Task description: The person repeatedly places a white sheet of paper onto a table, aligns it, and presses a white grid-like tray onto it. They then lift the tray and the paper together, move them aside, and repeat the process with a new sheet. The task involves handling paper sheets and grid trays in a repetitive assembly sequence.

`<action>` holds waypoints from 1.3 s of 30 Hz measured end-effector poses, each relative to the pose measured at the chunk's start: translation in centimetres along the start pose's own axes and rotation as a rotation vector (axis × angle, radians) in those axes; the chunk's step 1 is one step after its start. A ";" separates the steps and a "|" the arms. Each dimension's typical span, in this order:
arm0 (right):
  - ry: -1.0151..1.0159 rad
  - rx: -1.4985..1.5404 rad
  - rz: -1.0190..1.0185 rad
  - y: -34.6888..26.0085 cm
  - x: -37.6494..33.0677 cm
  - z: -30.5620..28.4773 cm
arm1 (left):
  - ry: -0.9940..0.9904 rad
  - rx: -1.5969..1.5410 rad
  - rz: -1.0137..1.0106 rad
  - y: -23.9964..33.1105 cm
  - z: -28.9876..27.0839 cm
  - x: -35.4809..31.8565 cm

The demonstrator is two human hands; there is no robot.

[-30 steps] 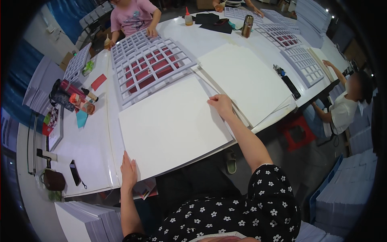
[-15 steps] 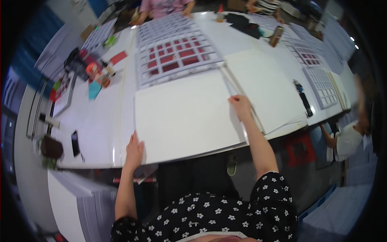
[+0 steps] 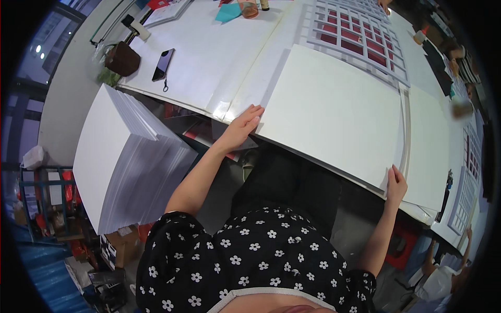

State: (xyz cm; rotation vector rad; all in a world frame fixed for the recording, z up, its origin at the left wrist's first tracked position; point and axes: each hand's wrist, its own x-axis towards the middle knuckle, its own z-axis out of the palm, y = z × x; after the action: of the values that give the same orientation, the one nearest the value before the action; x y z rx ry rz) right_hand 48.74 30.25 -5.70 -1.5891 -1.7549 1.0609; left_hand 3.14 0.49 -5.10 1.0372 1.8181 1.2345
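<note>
A large white board [image 3: 334, 109] lies flat on the white table [image 3: 219, 57], its near edge sticking out over the table's edge. My left hand [image 3: 242, 125] grips the board's near left corner, fingers on top. My right hand [image 3: 395, 183] holds the board's near right corner at its edge. Beyond the board lies a white grid frame with red cells [image 3: 360, 36]. A second white board [image 3: 428, 146] lies to the right of the one I hold.
A tall stack of white boards [image 3: 122, 156] stands on the floor at my left. A black phone [image 3: 163, 63] and a brown pouch [image 3: 122, 58] lie on the table's left part. Another grid frame [image 3: 464, 203] and other people sit along the right side.
The view has swung left and down toward the stack of boards. My right hand slid from the board's far right corner to its near right corner; the left hand stays on the near left corner.
</note>
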 end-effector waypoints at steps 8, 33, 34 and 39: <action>0.027 0.191 -0.045 3.7 -3.4 0.6 | 0.085 0.038 0.050 0.3 1.2 -0.6; -0.007 0.261 -0.005 2.3 -4.4 1.0 | 0.126 0.647 0.144 1.5 1.2 19.1; -0.011 0.258 -0.006 2.5 -4.5 0.9 | 0.122 0.655 0.123 1.9 1.2 20.3; -0.055 0.263 0.026 2.9 -4.8 0.2 | 0.125 0.692 0.067 2.9 1.6 24.4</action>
State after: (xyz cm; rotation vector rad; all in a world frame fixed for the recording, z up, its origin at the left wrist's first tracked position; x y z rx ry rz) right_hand 50.92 25.48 -7.64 -1.4354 -1.5575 1.3005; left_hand -5.49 23.57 -5.46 1.4138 2.4002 0.7112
